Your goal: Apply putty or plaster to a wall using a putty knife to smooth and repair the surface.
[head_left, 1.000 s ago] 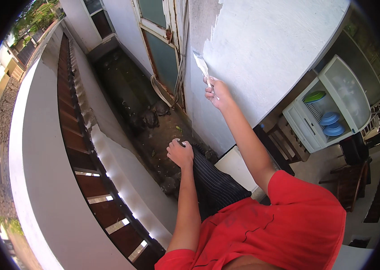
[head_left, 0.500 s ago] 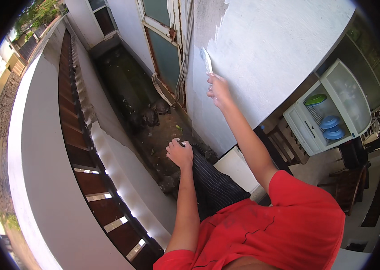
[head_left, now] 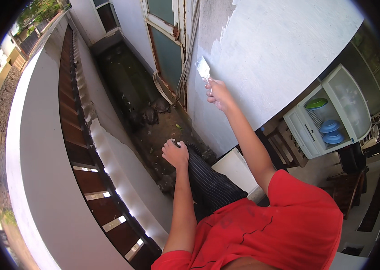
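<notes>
My right hand (head_left: pixel 219 94) is closed round the handle of a paintbrush (head_left: pixel 203 68) whose bristles are coated in white paint. The brush is at the left part of the white wall (head_left: pixel 266 54), its tip pointing up and left. Whether the bristles touch the wall I cannot tell. Bare grey plaster (head_left: pixel 214 22) with a ragged paint edge shows above the brush. My left hand (head_left: pixel 175 153) is by my knee in dark striped trousers (head_left: pixel 210 180), fingers curled in. White specks mark its fingers, and what it grips, if anything, is hidden.
Below lies a narrow pond (head_left: pixel 120 76) with dark, turtle-like shapes (head_left: pixel 150 115) at its near end. A low wall with brown slats (head_left: pixel 91 180) runs along the left. Cables (head_left: pixel 183 74) hang by a weathered window frame. A dish cabinet (head_left: pixel 320 121) stands at the right.
The brush has turned, showing more of its white-coated flat side, and has moved slightly down and left on the wall. My left hand stays by the knee, shifted slightly left in view.
</notes>
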### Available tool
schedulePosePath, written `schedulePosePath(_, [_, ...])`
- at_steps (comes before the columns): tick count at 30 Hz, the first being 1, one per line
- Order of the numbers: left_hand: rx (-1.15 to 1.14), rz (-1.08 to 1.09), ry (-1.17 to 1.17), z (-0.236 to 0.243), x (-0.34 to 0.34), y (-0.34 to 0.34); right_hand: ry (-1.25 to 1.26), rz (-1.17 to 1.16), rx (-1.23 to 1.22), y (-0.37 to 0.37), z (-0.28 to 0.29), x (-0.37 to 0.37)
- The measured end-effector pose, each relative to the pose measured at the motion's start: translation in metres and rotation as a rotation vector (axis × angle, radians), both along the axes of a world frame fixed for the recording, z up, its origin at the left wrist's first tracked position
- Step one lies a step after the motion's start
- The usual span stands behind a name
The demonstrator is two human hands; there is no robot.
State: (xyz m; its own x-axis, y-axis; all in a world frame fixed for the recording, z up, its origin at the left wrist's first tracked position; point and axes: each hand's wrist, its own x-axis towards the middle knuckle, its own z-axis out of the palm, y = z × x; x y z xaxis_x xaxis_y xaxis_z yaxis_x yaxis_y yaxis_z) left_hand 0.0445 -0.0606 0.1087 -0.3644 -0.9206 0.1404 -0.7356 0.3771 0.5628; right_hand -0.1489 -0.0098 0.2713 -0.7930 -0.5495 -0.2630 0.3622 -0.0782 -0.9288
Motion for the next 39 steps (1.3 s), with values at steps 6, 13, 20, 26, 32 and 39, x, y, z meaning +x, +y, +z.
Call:
schedulePosePath(6, [0.013, 0.027, 0.011, -0.001, 0.003, -0.009, 0.177, -0.174, 0.11, 0.018, -0.043, 0.017])
schedulePosePath(13, [0.035, 0.061, 0.004, 0.0, 0.006, -0.015, 0.288, -0.119, 0.157, -0.002, -0.045, 0.017])
schedulePosePath(20, [0.033, 0.068, 0.025, 0.003, 0.009, -0.013, 0.323, -0.16, 0.209, -0.038, -0.052, -0.024])
schedulePosePath(26, [0.06, 0.132, 0.012, -0.006, 0.023, -0.02, 0.354, -0.369, 0.204, 0.026, -0.079, 0.046])
schedulePosePath(32, [0.077, 0.178, -0.001, -0.011, 0.035, -0.031, 0.479, -0.147, 0.495, 0.135, -0.193, 0.119])
schedulePosePath(39, [0.087, 0.176, -0.02, -0.01, 0.028, -0.035, 0.528, 0.928, 1.282, 0.339, -0.367, 0.143])
